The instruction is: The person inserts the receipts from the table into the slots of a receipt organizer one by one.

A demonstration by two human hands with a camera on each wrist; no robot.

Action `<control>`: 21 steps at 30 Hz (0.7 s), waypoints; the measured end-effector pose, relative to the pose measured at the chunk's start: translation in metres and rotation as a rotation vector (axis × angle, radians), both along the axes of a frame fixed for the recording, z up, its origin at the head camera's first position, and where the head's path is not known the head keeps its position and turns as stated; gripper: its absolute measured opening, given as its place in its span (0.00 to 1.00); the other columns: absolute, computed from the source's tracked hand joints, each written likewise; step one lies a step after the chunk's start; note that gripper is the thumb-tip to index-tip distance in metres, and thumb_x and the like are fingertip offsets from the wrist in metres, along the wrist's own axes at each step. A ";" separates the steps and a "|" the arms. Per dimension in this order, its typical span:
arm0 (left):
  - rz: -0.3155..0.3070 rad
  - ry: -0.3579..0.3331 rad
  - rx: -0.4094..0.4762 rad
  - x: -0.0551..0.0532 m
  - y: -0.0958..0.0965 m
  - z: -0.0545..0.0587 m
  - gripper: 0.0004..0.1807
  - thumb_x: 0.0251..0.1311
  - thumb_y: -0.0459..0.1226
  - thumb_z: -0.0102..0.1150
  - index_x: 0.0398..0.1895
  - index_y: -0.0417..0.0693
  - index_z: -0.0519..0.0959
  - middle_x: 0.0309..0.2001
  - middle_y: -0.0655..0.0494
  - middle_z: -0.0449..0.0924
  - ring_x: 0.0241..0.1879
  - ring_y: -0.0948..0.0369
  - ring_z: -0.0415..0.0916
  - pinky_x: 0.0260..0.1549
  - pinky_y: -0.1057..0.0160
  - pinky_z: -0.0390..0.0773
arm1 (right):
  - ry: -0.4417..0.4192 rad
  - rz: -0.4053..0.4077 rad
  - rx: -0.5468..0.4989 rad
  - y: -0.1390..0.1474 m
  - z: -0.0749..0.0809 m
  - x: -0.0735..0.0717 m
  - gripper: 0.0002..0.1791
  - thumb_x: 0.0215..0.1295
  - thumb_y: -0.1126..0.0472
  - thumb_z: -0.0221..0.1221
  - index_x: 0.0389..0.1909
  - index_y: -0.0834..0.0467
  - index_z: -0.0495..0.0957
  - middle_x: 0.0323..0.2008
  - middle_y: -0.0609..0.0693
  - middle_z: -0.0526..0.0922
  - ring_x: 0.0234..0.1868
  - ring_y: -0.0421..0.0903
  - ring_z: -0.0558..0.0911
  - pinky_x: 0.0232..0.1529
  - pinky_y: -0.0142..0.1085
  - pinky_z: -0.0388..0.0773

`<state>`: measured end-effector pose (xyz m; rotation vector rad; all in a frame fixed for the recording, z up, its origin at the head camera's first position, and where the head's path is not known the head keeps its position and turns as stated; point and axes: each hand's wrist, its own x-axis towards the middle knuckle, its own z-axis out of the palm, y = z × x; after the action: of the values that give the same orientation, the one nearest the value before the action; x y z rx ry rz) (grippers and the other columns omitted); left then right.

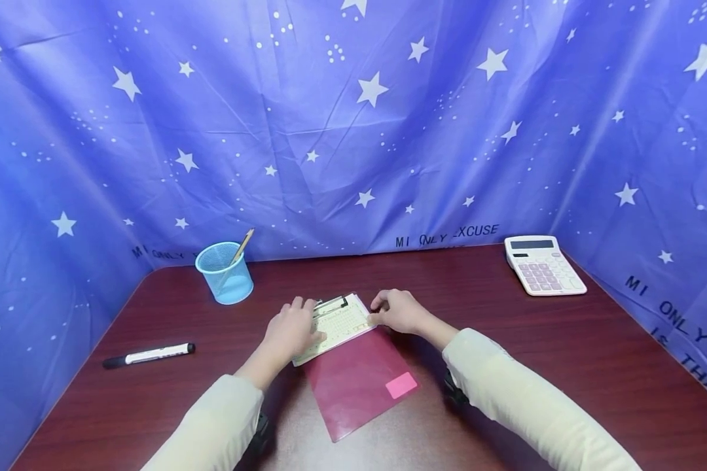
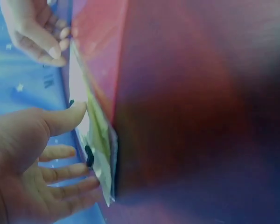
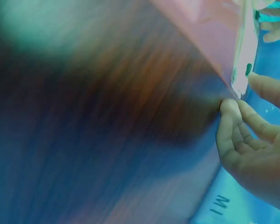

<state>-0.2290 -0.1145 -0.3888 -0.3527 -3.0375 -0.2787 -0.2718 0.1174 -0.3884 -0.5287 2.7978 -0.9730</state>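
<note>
A translucent red clipboard [image 1: 359,386] with a pink label lies aslant on the table. Across its far end are pale yellow printed sheets [image 1: 342,330], at a wire clip [image 1: 330,304] with black ends. My left hand [image 1: 289,330] is at the left end of the sheets. In the left wrist view its thumb touches the sheet edge and its other fingers extend beside the clip. My right hand [image 3: 259,135] pinches the far right corner of the clipboard between thumb and a finger, while another finger points along the sheets. The underside of the clipboard is hidden.
A blue mesh pen cup [image 1: 225,275] holding a pencil [image 1: 243,244] stands at the back left. A marker [image 1: 153,354] lies at the left. At the back right is a white calculator [image 1: 544,267]. Blue star-printed curtains [image 1: 342,131] border the dark red table [image 1: 483,301].
</note>
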 end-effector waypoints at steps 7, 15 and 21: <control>-0.014 0.114 -0.076 0.035 -0.005 -0.002 0.24 0.55 0.49 0.74 0.43 0.38 0.80 0.42 0.44 0.79 0.44 0.45 0.79 0.37 0.46 0.79 | 0.290 0.273 0.224 0.001 0.006 0.021 0.17 0.64 0.60 0.68 0.52 0.60 0.83 0.47 0.55 0.84 0.53 0.54 0.82 0.55 0.49 0.78; -0.078 -0.048 -0.080 0.055 -0.009 -0.001 0.40 0.59 0.57 0.68 0.61 0.34 0.76 0.61 0.37 0.77 0.62 0.43 0.75 0.58 0.37 0.71 | 0.201 0.364 0.375 0.004 0.004 0.042 0.26 0.71 0.52 0.63 0.67 0.54 0.76 0.70 0.57 0.72 0.71 0.58 0.69 0.65 0.60 0.67; -0.098 -0.110 -0.067 0.040 -0.002 0.000 0.41 0.55 0.53 0.74 0.63 0.33 0.73 0.65 0.35 0.73 0.64 0.42 0.72 0.60 0.36 0.69 | 0.212 0.306 0.390 0.010 -0.003 0.046 0.27 0.71 0.49 0.63 0.68 0.53 0.76 0.69 0.58 0.72 0.70 0.60 0.70 0.64 0.60 0.68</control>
<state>-0.1894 -0.1166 -0.3887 -0.5082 -3.1486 -0.2093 -0.2254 0.1271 -0.3912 -1.0063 2.8548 -0.3160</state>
